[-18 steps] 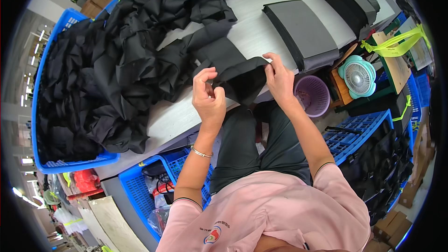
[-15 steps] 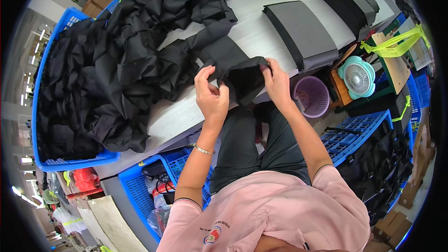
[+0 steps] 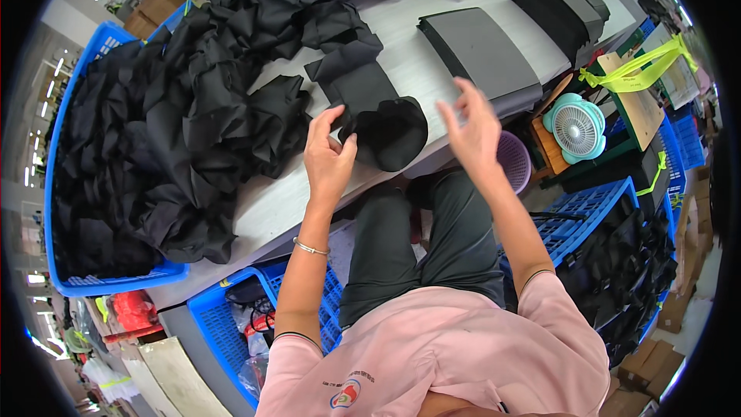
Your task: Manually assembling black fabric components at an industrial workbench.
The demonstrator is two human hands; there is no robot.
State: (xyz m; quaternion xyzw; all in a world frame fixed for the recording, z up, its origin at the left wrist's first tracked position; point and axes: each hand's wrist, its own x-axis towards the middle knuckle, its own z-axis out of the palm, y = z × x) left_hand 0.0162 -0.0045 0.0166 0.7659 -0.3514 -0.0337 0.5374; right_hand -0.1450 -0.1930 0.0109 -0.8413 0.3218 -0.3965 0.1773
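A black fabric pouch [image 3: 397,135] lies at the near edge of the white table, its rounded mouth facing me and a flat panel stretching away behind it. My left hand [image 3: 328,158] is at its left rim, thumb and forefinger curled about the edge; the other fingers are partly hidden. To the right of the pouch, my right hand [image 3: 472,127] is raised with fingers spread, apart from the fabric and slightly blurred. A large heap of black fabric pieces [image 3: 185,108] lies to the left. Beyond my right hand is a stack of flat dark grey pieces [image 3: 486,50].
Under the heap is a blue plastic crate [image 3: 127,282]. More dark stacked pieces [image 3: 556,11] stand farther right on the table [image 3: 270,201]. A purple basket [image 3: 513,162], a turquoise fan [image 3: 575,127] and a blue crate [image 3: 587,220] are to the right; another blue crate [image 3: 224,324] is lower left.
My right hand has let go of the pouch's right rim and moved slightly right, fingers opening. The pouch mouth now sits rounder on the table edge. My left hand stays at the left rim.
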